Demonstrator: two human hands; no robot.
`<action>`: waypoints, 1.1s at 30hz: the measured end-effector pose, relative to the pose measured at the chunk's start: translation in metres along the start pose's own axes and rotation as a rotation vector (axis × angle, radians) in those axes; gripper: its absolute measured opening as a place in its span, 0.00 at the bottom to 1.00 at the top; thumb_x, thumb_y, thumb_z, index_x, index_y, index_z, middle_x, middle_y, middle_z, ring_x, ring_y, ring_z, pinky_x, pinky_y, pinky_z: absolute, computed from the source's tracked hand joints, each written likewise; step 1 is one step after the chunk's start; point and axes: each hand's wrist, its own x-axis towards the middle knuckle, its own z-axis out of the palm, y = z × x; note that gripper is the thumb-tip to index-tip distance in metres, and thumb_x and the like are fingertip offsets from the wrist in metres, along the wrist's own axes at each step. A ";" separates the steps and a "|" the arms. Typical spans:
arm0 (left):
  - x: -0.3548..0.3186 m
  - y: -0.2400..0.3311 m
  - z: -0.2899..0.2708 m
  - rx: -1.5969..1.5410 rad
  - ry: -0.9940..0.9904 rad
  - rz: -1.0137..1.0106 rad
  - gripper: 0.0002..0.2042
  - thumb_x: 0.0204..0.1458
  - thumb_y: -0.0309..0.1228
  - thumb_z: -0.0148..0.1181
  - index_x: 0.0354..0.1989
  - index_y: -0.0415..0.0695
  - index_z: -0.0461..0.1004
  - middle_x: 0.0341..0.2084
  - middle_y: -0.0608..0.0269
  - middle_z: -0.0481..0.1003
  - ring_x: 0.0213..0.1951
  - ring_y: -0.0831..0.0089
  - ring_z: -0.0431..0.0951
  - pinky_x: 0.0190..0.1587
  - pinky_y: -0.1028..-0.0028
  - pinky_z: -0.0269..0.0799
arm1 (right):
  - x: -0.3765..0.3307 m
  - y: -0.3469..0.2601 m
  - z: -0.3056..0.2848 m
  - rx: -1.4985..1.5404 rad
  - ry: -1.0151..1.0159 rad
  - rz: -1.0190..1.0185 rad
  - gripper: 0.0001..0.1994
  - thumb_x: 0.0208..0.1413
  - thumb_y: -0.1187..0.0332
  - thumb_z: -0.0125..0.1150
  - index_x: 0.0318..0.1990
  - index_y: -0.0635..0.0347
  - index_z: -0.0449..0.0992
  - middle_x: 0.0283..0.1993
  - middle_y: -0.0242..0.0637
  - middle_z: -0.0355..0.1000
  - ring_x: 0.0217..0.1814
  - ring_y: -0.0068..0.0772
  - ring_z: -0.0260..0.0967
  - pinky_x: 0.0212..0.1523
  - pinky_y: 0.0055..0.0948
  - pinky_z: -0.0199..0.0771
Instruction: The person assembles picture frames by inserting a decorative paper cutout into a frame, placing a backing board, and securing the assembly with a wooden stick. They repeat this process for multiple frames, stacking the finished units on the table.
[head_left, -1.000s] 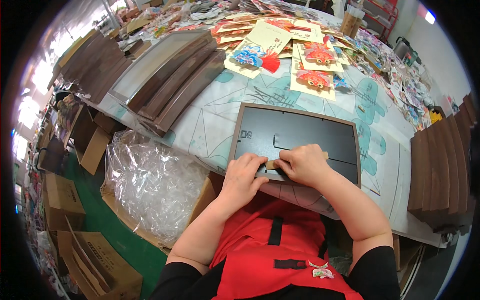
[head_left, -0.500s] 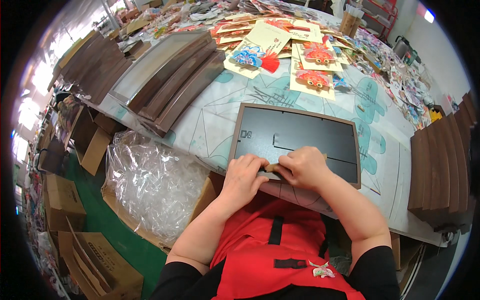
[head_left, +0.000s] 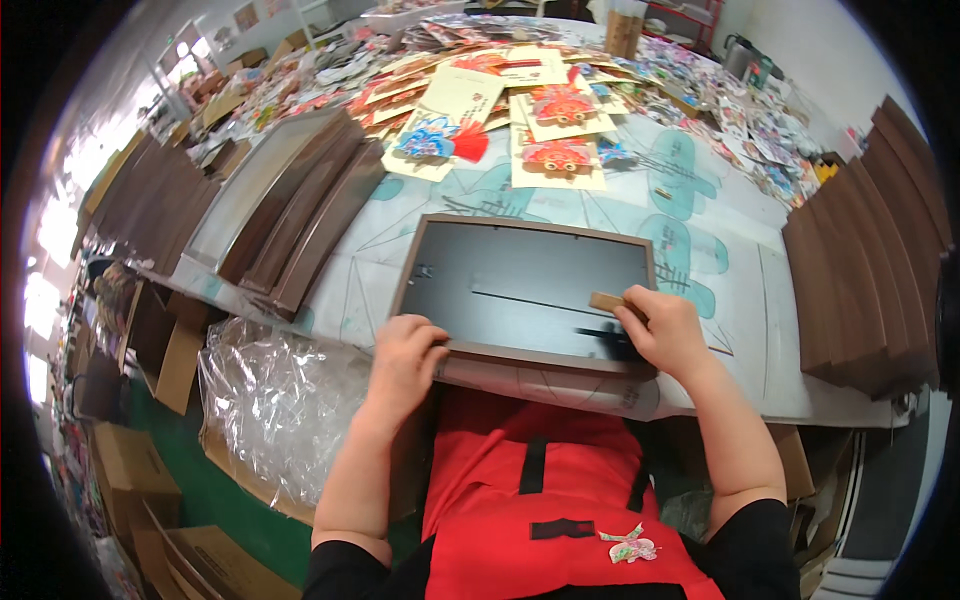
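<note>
A picture frame [head_left: 530,223] with a brown rim lies back side up before me, its near edge at the table's front. Its dark backing board [head_left: 510,270] has a thin slit across the middle. At the near left corner, my left hand [head_left: 405,358] has its fingers curled over the rim. My right hand [head_left: 668,332] is over the right part of the board, pinching a short, flat tan piece that looks like wood [head_left: 606,301]. A dark patch, either shadow or reflection, shows on the board below that hand.
Stacked brown frames stand at the left [head_left: 300,220] and right [head_left: 860,290]. Cream cards [head_left: 455,95] with red and blue fish-like ornaments cover the far table. Beside the table at left, a carton holds crumpled clear plastic [head_left: 280,410]; more cartons [head_left: 135,470] stand on the green floor.
My right hand has moved right, away from the near rim, with the tan piece in it. My left hand has shifted to the frame's near left corner. The view has turned slightly.
</note>
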 end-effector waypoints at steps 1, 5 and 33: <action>0.003 0.004 -0.001 0.060 0.041 -0.012 0.15 0.40 0.22 0.63 0.40 0.39 0.72 0.39 0.54 0.71 0.44 0.56 0.70 0.48 0.63 0.63 | -0.007 0.008 -0.005 -0.032 -0.043 0.017 0.09 0.52 0.62 0.58 0.26 0.57 0.71 0.20 0.41 0.70 0.23 0.48 0.69 0.22 0.42 0.66; 0.018 0.048 0.020 -0.118 -0.032 0.070 0.23 0.39 0.23 0.66 0.48 0.38 0.70 0.44 0.51 0.69 0.47 0.55 0.68 0.51 0.63 0.63 | -0.029 0.010 -0.009 -0.119 -0.171 0.043 0.12 0.53 0.58 0.58 0.25 0.55 0.72 0.18 0.40 0.70 0.22 0.48 0.69 0.23 0.42 0.67; 0.035 0.069 0.067 -0.263 -0.158 0.149 0.12 0.40 0.30 0.66 0.35 0.45 0.73 0.31 0.65 0.70 0.37 0.63 0.69 0.40 0.67 0.59 | -0.037 -0.026 0.016 -0.290 -0.180 -0.330 0.04 0.44 0.67 0.57 0.25 0.55 0.71 0.17 0.36 0.67 0.21 0.40 0.68 0.23 0.37 0.65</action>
